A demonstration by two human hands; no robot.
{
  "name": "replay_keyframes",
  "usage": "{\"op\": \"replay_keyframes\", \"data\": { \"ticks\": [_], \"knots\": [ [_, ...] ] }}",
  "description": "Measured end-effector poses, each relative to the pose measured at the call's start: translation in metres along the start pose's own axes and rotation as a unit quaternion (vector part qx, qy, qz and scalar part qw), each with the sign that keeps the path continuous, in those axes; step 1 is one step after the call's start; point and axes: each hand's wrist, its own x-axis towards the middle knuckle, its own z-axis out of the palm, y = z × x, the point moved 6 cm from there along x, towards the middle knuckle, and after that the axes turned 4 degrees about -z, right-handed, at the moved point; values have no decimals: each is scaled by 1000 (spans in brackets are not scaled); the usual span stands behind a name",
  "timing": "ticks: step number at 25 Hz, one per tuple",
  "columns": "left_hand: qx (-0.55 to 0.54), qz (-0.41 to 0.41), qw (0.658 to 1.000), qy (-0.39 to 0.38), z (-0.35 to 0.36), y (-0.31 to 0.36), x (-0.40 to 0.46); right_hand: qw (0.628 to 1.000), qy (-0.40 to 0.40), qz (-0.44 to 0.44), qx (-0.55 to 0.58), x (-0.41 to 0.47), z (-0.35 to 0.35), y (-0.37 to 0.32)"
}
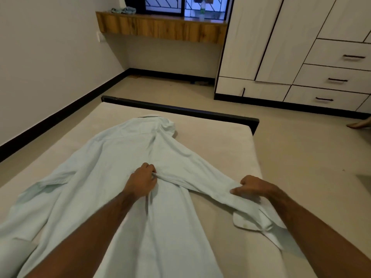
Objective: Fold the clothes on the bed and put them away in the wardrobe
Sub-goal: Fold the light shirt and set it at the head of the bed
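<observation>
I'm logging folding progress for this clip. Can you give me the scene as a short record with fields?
garment: pale blue long-sleeved shirt, spread flat on the beige mattress, collar away from the person
left hand: pinching the shirt's right-side sleeve near mid-body
right hand: gripping the same sleeve further along
other sleeve: lying out to the left, unfolded
fold stage: early; the body is not yet folded
destination: white wardrobe with drawers, doors shut
</observation>
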Motion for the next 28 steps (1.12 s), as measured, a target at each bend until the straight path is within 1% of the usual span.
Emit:
{"op": "replay_keyframes", "data": {
  "ticks": [1,2,3,4,5,6,7,8,9,10,11,12,13,15,16,17,18,20,22,24,25,26,28],
  "knots": [
    [63,-19,997,-38,-1,5,-8,1000,-14,19,-21,-15,3,11],
    [137,-32,988,-56,-4,11,-21,998,-21,38,-40,-30,5,22],
    [181,-28,982,-36,-7,21,-33,997,-20,53,-44,-44,6,32],
    [171,-2,985,13,-11,40,-47,998,-14,57,-21,-58,3,39],
    [104,41,991,71,-15,63,-65,999,0,49,21,-69,-1,42],
    [-10,66,994,92,-17,83,-83,996,17,30,86,-78,-8,39],
    [-150,55,985,68,-14,104,-101,988,38,6,152,-87,-16,33],
    [-266,9,964,-14,-2,127,-118,976,54,-17,209,-99,-26,24],
    [-338,-50,932,-123,17,148,-135,966,60,-39,247,-111,-33,14],
    [-372,-93,899,-212,35,167,-153,959,53,-56,274,-124,-38,2],
    [-406,-121,869,-256,48,180,-167,952,40,-68,294,-136,-40,-8],
    [-457,-138,839,-262,53,190,-177,945,26,-74,317,-149,-39,-17],
    [-524,-147,801,-247,56,197,-181,936,13,-79,343,-160,-37,-23],
    [-655,-145,712,-210,50,206,-184,906,1,-100,411,-174,-29,-29],
    [-697,-129,678,-192,41,211,-187,886,3,-106,452,-180,-23,-29],
    [-722,-110,660,-174,30,216,-191,868,13,-105,486,-183,-18,-27],
    [-736,-91,652,-157,20,219,-193,859,22,-101,502,-185,-14,-26],
    [-738,-64,655,-149,1,221,-198,858,17,-101,503,-189,-4,-24],
    [-729,-49,668,-142,-12,215,-200,847,-56,-118,515,-197,9,-31],
    [-723,-61,677,-118,-23,209,-205,838,-127,-148,510,-212,23,-40],
    [-718,-74,685,-99,-24,203,-206,841,-135,-163,498,-216,30,-43],
    [-716,-84,689,-78,-25,196,-207,846,-126,-175,487,-219,36,-45],
    [-717,-88,688,-64,-27,183,-212,840,-90,-190,500,-221,43,-50]
  ]
}}
